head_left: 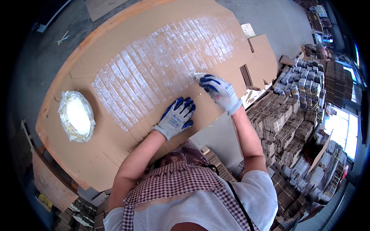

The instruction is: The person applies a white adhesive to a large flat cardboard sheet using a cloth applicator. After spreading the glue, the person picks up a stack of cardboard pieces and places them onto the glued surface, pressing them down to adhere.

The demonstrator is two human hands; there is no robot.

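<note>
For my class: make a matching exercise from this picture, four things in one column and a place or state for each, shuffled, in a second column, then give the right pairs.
Things
1. left hand
2. right hand
3. bowl of white paste
4. bundled cardboard stacks

Places or states
A. wrapped in clear plastic, on the left of the table
B. piled on the floor to the right
C. pressed flat on the cardboard sheets
D. holding a brush at the glued strip

Pairs: 1-C, 2-D, 3-A, 4-B
</note>
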